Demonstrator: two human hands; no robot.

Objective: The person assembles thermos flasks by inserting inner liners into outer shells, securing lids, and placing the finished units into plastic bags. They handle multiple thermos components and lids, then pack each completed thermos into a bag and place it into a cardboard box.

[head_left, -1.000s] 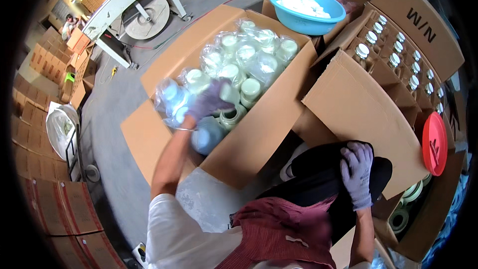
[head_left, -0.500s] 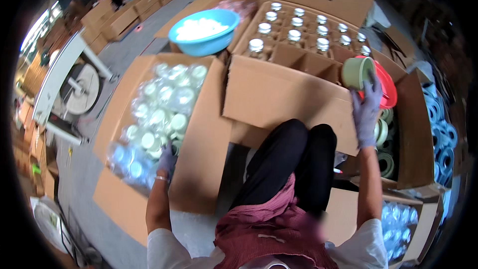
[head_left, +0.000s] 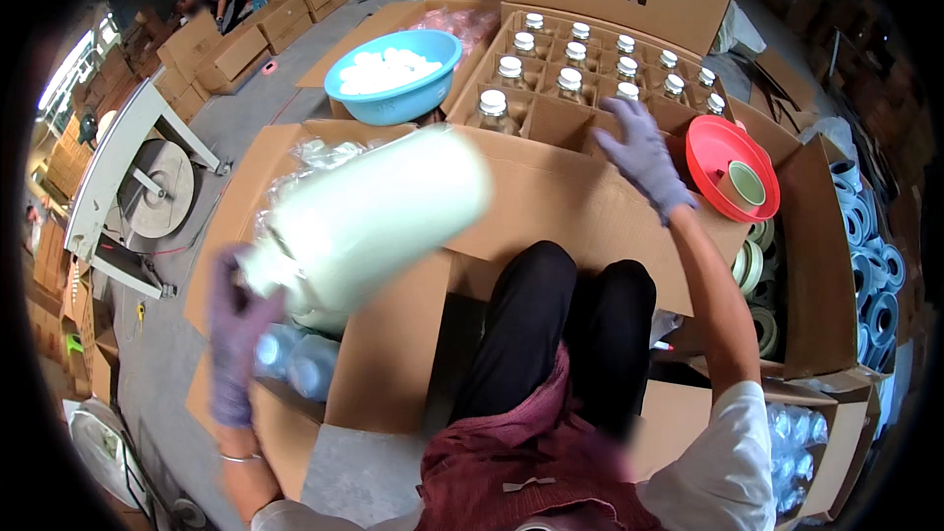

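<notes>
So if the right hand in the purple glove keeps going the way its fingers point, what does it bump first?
Probably the divided box of capped bottles. The right hand points up and away over the cardboard flap, toward the box's empty near cells. Depth is hard to judge, so it might pass above them.

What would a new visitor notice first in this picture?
First, the big frosted white bottle, blurred, held by its neck in the gloved left hand over an open carton at the left. Next, the right hand reaching toward the divided box of capped glass bottles at the top. The blue basin and red funnel stand out in colour.
</notes>
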